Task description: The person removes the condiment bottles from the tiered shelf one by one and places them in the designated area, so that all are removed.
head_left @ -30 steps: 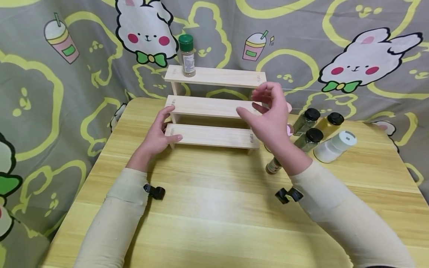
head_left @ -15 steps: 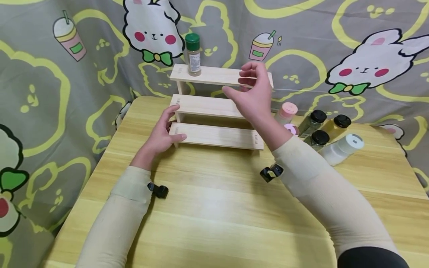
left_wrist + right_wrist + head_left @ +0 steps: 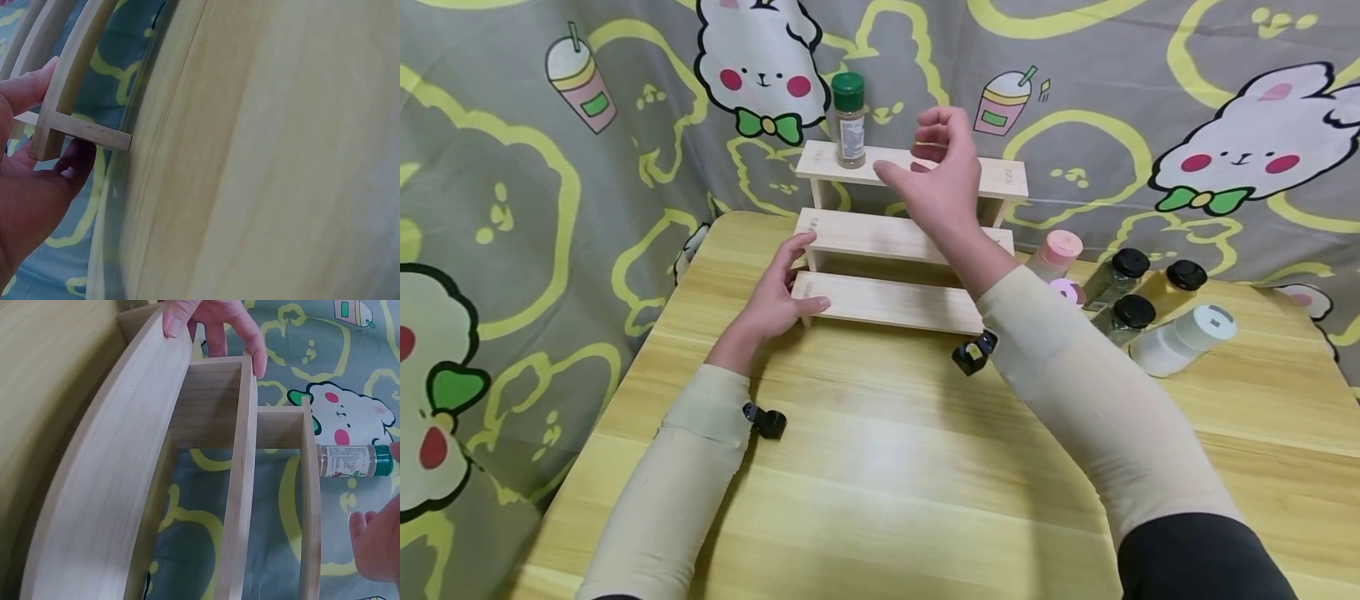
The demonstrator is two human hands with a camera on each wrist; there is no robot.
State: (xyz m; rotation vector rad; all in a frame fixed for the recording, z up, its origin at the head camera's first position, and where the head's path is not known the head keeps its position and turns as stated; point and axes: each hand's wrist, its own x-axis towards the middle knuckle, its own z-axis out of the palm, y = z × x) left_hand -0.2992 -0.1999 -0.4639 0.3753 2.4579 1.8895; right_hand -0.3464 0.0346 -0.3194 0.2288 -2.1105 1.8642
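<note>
A three-tier wooden rack (image 3: 895,302) stands at the back of the table. My left hand (image 3: 778,292) grips its left end, with the thumb on the lowest shelf and a finger reaching the middle one. In the left wrist view some fingers of that hand pass behind the shelf board (image 3: 65,81). On the top shelf, near its left end, stands a spice jar (image 3: 852,137) with a green lid and a white label. My right hand (image 3: 943,171) hovers in front of the top shelf, right of the jar and apart from it, fingers spread and slightly bent, holding nothing.
Right of the rack stand a pink-lidded jar (image 3: 1057,250), a purple-lidded one (image 3: 1067,292), several black-lidded jars (image 3: 1123,275) and a white bottle (image 3: 1183,340). A patterned curtain (image 3: 1075,125) hangs right behind the rack.
My right hand has moved up and left, from beside the rack's right end to near the green-lidded jar. The left hand keeps its hold on the rack. The head view has shifted slightly.
</note>
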